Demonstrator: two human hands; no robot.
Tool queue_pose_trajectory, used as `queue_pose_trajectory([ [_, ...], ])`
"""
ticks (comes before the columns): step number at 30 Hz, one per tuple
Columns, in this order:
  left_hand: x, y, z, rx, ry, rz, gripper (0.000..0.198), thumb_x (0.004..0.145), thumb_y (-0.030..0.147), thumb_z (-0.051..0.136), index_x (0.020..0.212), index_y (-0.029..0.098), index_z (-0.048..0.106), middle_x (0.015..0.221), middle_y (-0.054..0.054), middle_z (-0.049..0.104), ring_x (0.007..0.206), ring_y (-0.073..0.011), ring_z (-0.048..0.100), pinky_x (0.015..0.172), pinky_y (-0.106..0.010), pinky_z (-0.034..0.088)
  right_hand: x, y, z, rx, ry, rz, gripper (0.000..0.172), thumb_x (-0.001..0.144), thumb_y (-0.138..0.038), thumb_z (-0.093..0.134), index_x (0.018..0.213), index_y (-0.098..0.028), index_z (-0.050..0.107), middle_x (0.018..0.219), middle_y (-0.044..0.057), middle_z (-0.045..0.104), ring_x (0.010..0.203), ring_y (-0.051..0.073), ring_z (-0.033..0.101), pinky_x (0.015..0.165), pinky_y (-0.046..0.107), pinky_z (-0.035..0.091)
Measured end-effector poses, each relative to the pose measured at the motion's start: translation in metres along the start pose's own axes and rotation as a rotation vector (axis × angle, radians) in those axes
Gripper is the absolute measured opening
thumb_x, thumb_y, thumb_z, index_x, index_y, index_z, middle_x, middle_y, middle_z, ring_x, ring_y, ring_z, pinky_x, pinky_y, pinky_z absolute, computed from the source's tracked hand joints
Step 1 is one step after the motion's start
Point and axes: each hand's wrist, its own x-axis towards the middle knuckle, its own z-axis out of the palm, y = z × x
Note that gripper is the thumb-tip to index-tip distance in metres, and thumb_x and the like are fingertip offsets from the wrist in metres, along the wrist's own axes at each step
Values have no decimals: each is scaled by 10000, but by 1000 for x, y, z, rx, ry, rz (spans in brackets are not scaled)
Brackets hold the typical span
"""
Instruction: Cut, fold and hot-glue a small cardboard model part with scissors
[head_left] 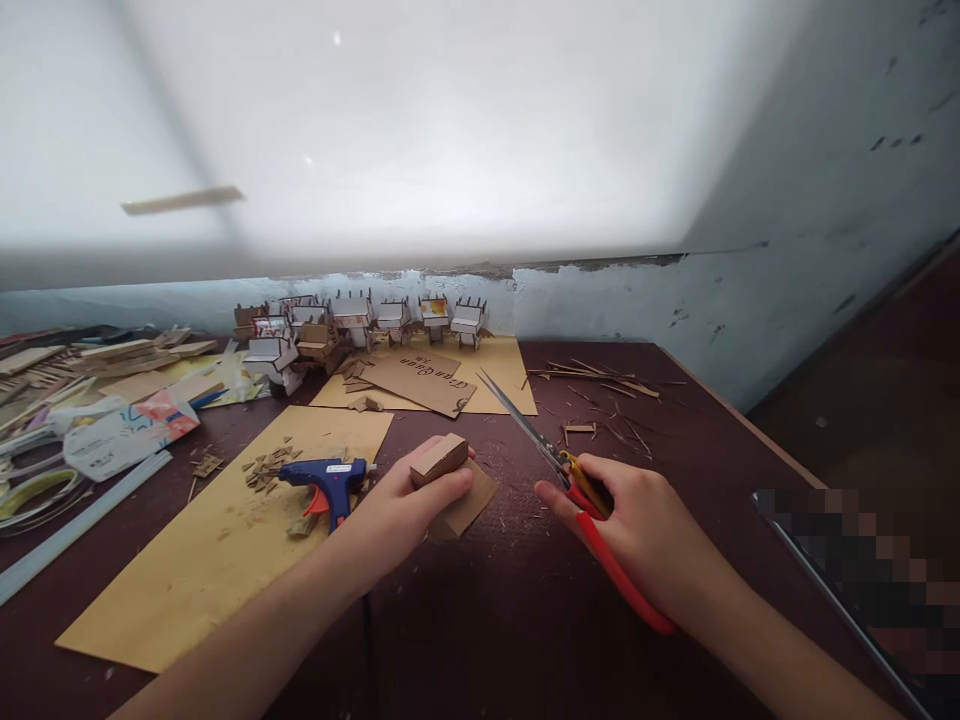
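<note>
Just right of the glue gun, my left hand is closed on a small folded cardboard piece, its thumb pressed on top. A narrow cardboard block forms the raised upper part of that piece. My right hand grips scissors with red handles. Their blades point up and left and look nearly together, apart from the cardboard. Something yellow shows between the fingers near the pivot; I cannot tell whether it belongs to the scissors. A blue glue gun with an orange trigger lies on a yellow board.
Several small cardboard chair-like models stand along the wall. A printed cardboard sheet lies on a second yellow board. Thin cardboard strips are scattered at the right. Tape rolls and scraps crowd the left.
</note>
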Motion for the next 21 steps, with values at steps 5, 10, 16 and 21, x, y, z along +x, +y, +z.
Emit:
queue_pose_trajectory([
  [5,1,-4,-2,33,13,58,470,885,557,710,1229,240,658,1135,-42,681,1053,-207,599,893,-306,446,-3,-1,0,-13,8,2,592,873,-740,560,644,-240,339,586,-48,425,560,146,378,520,273,285],
  [10,-2,-4,-5,27,-30,48,500,838,501,775,1224,221,624,1144,-57,694,1047,-225,624,909,-342,468,-4,-2,0,-23,22,2,586,873,-737,562,644,-241,348,581,-48,438,548,143,389,512,269,290],
  [16,-8,4,-1,-32,-71,134,534,872,394,746,1340,274,518,1178,-50,687,1040,-214,639,886,-330,495,-4,-5,1,-47,64,-24,565,864,-701,603,643,-248,346,576,-47,449,544,148,394,503,267,293],
  [21,-5,3,0,308,121,325,514,858,445,773,1274,284,519,1016,-16,637,876,-182,607,786,-314,495,-11,-11,4,-57,98,-85,543,865,-657,635,649,-256,339,564,-55,444,521,145,383,488,263,296],
])
